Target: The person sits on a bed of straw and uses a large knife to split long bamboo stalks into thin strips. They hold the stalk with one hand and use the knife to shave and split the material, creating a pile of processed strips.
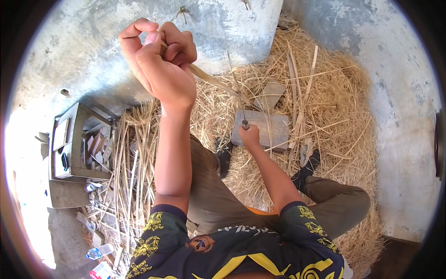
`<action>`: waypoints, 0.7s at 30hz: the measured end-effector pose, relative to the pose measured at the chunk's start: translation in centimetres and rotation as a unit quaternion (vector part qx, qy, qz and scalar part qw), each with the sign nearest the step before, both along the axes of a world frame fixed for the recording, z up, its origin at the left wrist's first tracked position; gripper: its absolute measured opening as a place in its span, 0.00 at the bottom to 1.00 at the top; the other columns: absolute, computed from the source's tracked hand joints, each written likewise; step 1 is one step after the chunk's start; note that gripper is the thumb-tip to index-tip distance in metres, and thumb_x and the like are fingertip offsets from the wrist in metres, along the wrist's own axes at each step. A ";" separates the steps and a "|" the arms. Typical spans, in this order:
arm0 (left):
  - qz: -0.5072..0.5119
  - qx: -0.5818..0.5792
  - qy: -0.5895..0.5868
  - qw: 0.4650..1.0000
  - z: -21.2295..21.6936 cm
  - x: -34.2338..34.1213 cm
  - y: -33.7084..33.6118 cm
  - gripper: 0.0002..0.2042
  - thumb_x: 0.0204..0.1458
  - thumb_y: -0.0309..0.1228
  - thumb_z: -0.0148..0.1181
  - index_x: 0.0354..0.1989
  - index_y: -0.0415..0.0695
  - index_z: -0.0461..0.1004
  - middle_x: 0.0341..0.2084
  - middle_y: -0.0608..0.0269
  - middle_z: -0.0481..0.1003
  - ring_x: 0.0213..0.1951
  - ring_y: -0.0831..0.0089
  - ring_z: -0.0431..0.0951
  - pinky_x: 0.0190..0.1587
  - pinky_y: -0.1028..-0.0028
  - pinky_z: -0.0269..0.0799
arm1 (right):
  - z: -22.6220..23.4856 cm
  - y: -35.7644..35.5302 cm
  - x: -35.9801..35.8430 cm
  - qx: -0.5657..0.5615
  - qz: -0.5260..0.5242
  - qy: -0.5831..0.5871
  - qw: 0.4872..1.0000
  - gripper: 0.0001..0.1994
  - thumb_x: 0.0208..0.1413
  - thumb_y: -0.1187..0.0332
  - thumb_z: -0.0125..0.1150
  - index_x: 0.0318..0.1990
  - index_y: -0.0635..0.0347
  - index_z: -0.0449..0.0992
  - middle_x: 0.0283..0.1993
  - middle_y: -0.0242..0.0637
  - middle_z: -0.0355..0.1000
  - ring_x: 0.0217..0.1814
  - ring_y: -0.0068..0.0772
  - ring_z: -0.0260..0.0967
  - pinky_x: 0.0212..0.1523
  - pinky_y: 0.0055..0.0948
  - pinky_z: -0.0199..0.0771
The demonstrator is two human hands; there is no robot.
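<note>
My left hand is raised high and closed around the top end of a thin cane strip. The strip slants down to the right toward a grey stone block lying on straw. My right hand sits low by the block, gripping the handle of a thin-bladed knife. The blade points up and meets the strip above the block. My legs in olive trousers are spread on either side of the block.
A thick heap of dry straw covers the floor between grey concrete walls. A smaller flat stone lies behind the block. A wooden crate with small items stands at left, beside long straw stalks and scattered litter.
</note>
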State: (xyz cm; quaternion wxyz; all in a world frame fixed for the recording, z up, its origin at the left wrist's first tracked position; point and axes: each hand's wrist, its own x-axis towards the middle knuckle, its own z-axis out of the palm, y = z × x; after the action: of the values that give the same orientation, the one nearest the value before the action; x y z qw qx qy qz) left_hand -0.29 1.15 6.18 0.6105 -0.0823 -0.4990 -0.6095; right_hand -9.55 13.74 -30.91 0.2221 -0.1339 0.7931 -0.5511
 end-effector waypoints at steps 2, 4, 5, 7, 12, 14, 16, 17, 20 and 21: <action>0.000 0.012 0.009 1.000 0.2 0.0 -0.9 0.05 0.60 0.28 0.39 0.41 0.52 0.62 0.14 0.69 0.49 0.16 0.79 0.44 0.19 0.75 0.40 | 1.2 0.6 1.4 -0.109 0.068 -0.192 0.973 0.14 0.55 0.66 0.65 0.21 0.57 0.70 0.13 0.31 0.65 0.13 0.27 0.60 0.19 0.32 0.64; -0.004 0.035 0.015 0.999 -0.1 0.0 -2.0 0.06 0.60 0.27 0.38 0.41 0.53 0.62 0.14 0.69 0.50 0.16 0.79 0.44 0.19 0.74 0.40 | 3.9 2.1 2.8 -0.150 0.127 -0.363 0.911 0.15 0.57 0.67 0.62 0.19 0.52 0.66 0.11 0.24 0.60 0.10 0.23 0.54 0.17 0.27 0.61; -0.024 0.039 0.016 0.999 -0.1 0.0 -2.2 0.06 0.59 0.27 0.38 0.42 0.53 0.61 0.14 0.69 0.50 0.16 0.80 0.43 0.19 0.74 0.40 | 6.0 3.0 3.5 -0.168 0.156 -0.442 0.867 0.17 0.58 0.67 0.60 0.18 0.49 0.64 0.10 0.21 0.58 0.08 0.21 0.51 0.16 0.25 0.59; -0.064 0.047 0.014 0.997 -0.1 0.5 -2.2 0.07 0.59 0.27 0.39 0.42 0.53 0.61 0.13 0.69 0.50 0.16 0.80 0.43 0.19 0.75 0.40 | 9.1 5.8 4.2 -0.309 0.225 -0.619 0.686 0.18 0.61 0.67 0.55 0.17 0.46 0.60 0.10 0.18 0.54 0.07 0.18 0.47 0.15 0.24 0.57; -0.043 -0.015 0.010 0.999 -0.4 -0.1 0.8 0.07 0.59 0.29 0.39 0.43 0.53 0.61 0.13 0.70 0.51 0.16 0.81 0.44 0.19 0.75 0.40 | 13.9 6.1 6.0 -0.393 0.180 -0.704 0.563 0.18 0.61 0.66 0.49 0.17 0.45 0.60 0.09 0.15 0.50 0.07 0.13 0.42 0.17 0.26 0.56; -0.010 0.003 0.013 1.000 -0.2 -0.4 0.7 0.07 0.59 0.28 0.38 0.43 0.53 0.61 0.14 0.70 0.51 0.17 0.81 0.45 0.19 0.75 0.41 | 14.5 6.1 5.5 -0.369 0.189 -0.707 0.572 0.18 0.61 0.67 0.50 0.17 0.44 0.60 0.09 0.15 0.50 0.07 0.13 0.43 0.17 0.26 0.56; 0.003 0.024 0.025 0.999 -0.4 0.3 -0.2 0.08 0.58 0.27 0.38 0.43 0.52 0.61 0.14 0.70 0.52 0.17 0.81 0.45 0.19 0.76 0.41 | 14.9 6.0 5.2 -0.344 0.187 -0.710 0.586 0.18 0.61 0.67 0.51 0.17 0.43 0.59 0.09 0.15 0.49 0.07 0.13 0.42 0.17 0.26 0.56; 0.009 0.036 0.031 0.999 -0.5 0.7 -0.5 0.08 0.58 0.27 0.38 0.43 0.52 0.61 0.13 0.70 0.52 0.17 0.81 0.45 0.19 0.76 0.42 | 15.1 6.0 5.2 -0.331 0.181 -0.711 0.594 0.18 0.60 0.67 0.51 0.17 0.43 0.58 0.09 0.15 0.48 0.07 0.13 0.41 0.17 0.26 0.55; 0.013 0.035 0.033 0.999 -0.4 1.2 -0.6 0.08 0.58 0.26 0.36 0.43 0.52 0.61 0.14 0.71 0.52 0.17 0.81 0.44 0.19 0.76 0.42 | 13.9 6.3 4.7 -0.287 0.211 -0.672 0.649 0.15 0.58 0.66 0.55 0.18 0.47 0.65 0.11 0.22 0.58 0.10 0.20 0.54 0.20 0.31 0.64; 0.017 0.036 0.032 0.999 -0.3 1.2 -0.5 0.08 0.58 0.26 0.36 0.43 0.51 0.61 0.14 0.71 0.52 0.17 0.81 0.44 0.19 0.76 0.42 | 13.1 6.5 4.6 -0.270 0.229 -0.651 0.671 0.14 0.58 0.66 0.57 0.19 0.50 0.69 0.12 0.25 0.63 0.11 0.24 0.61 0.22 0.34 0.68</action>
State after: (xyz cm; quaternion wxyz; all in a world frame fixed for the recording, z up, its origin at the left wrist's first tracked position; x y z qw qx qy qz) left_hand 0.95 0.64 5.90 0.6389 -0.0713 -0.4580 -0.6140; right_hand -4.90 20.22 -17.83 0.7557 0.0274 0.2076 -0.6205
